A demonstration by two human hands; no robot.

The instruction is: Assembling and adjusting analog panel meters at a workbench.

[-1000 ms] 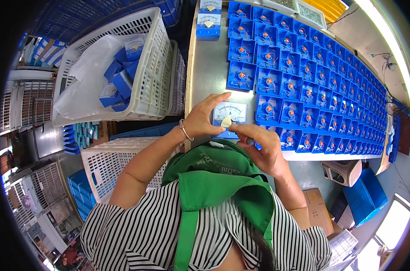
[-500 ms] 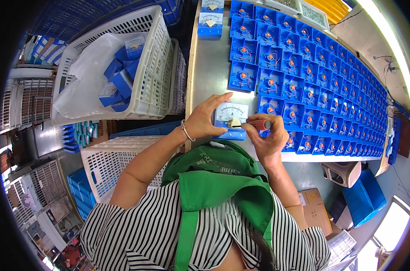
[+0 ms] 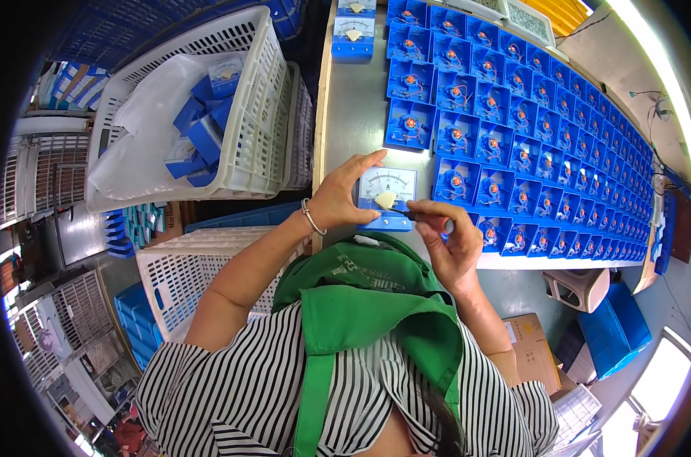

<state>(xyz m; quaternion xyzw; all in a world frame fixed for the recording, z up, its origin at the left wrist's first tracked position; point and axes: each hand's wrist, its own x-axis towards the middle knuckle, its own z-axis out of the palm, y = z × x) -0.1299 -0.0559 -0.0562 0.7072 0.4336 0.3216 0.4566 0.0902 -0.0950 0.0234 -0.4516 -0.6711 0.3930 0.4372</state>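
Note:
An ammeter [image 3: 389, 183] with a white dial, a cream fan-shaped piece and a blue base stands on the metal-topped table in front of me. My left hand [image 3: 341, 195] grips it from the left, thumb by the lower edge and index finger near the top corner. In my right hand [image 3: 455, 242] is a screwdriver [image 3: 442, 225] with a red handle. Its dark shaft points left across the lower front of the meter, below the cream piece. Whether the tip touches a screw, I cannot tell.
Rows of open blue cases [image 3: 457, 137] with red-centred parts and wires cover the table's right side. Finished-looking meters [image 3: 353, 36] stand at the far left edge. A white crate [image 3: 242, 145] holding blue meters and plastic sheeting sits left. A stool [image 3: 579, 289] is at right.
My right hand has turned the screwdriver, bringing its shaft lower and flatter across the meter's front. The fingers have moved off the cream piece, which shows more fully. The meter has shifted slightly left.

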